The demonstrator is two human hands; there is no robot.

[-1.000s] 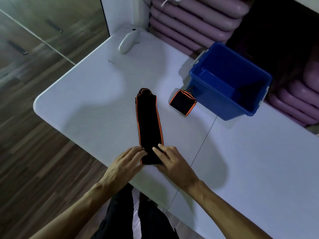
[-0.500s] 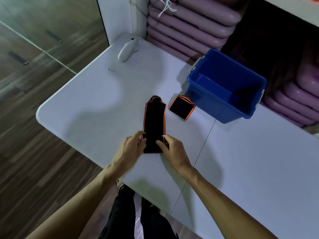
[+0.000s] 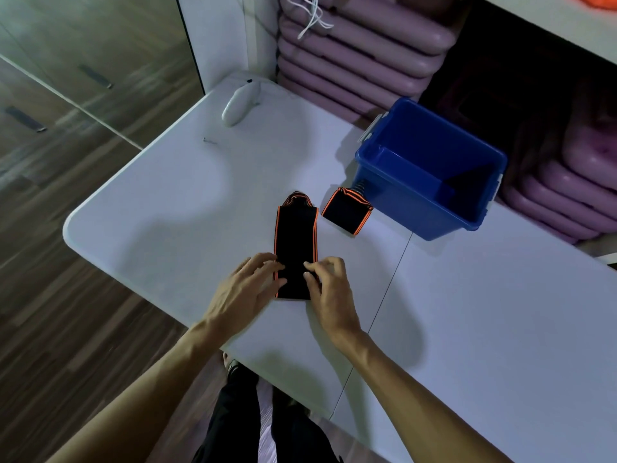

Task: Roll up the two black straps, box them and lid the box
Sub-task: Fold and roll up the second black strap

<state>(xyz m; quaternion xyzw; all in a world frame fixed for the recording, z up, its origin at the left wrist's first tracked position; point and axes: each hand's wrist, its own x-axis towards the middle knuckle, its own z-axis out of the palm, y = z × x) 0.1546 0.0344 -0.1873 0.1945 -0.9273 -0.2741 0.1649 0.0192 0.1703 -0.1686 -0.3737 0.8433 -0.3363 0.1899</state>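
Note:
A black strap with orange edges lies flat on the white table, running away from me. My left hand pinches its near left edge and my right hand pinches its near right edge, fingers curled over the rolled near end. A second black strap, rolled into a short bundle, rests just right of the flat one. Beyond it stands the open blue box, with a dark shape in its far corner. No lid is in view.
A white handheld device and a small screw lie at the table's far left. Stacked purple cushions fill the shelves behind the box. A seam crosses the table right of my hands. The table edge and wooden floor lie left.
The visible length of flat strap has shortened as both hands worked its near end away from me. The camera view has shifted slightly; the rolled strap and box stay put.

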